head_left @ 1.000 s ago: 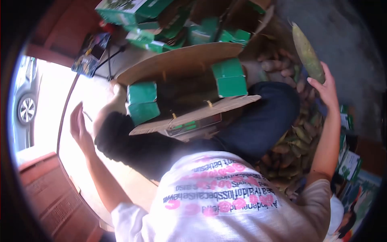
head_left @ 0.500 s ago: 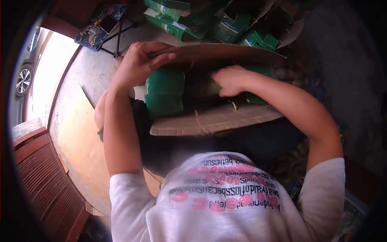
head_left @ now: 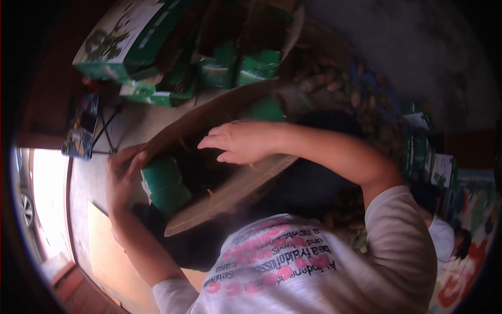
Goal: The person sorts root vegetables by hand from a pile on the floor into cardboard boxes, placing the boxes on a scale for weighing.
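In the head view, shows open floor (head_left: 86,180) just left of the left hand (head_left: 122,175), with a folding stool (head_left: 81,125) beyond it. Shows stacked green boxes (head_left: 133,42) farther beyond both hands, and brown produce (head_left: 333,85) beyond and right of the right hand (head_left: 243,143). Pinches the carton's far flap at its left end with the left hand. Holds the right hand above the carton (head_left: 230,198) with fingers loosely extended; cannot tell whether touching inside. Has the carton right of the left hand, directly beneath the right.
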The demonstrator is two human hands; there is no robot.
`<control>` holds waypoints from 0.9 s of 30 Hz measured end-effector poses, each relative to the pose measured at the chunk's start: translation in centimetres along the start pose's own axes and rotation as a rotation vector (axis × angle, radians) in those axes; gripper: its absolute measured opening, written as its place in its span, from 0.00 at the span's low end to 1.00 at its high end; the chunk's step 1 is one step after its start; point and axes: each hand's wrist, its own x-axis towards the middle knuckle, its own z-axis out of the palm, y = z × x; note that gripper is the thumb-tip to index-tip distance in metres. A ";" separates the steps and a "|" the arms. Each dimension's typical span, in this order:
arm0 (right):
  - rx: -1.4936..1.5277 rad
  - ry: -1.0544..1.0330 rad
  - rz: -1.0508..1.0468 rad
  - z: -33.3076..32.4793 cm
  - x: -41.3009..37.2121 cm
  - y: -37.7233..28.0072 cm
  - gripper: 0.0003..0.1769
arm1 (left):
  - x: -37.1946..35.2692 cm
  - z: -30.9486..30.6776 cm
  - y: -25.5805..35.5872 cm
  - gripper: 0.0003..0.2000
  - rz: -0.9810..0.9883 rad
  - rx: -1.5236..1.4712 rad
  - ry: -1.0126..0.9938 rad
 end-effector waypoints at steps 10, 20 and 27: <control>0.454 1.186 0.413 -3.1 -29.9 4.4 0.16 | 1.0 -1.0 -3.2 0.20 0.095 -0.361 0.194; 0.450 0.640 1.278 29.6 -44.4 19.6 0.15 | -2.3 -5.7 -7.4 0.21 -0.129 0.281 0.145; 0.092 0.082 1.317 43.2 -45.0 15.6 0.28 | -8.2 -7.7 -12.7 0.18 -0.360 0.460 0.111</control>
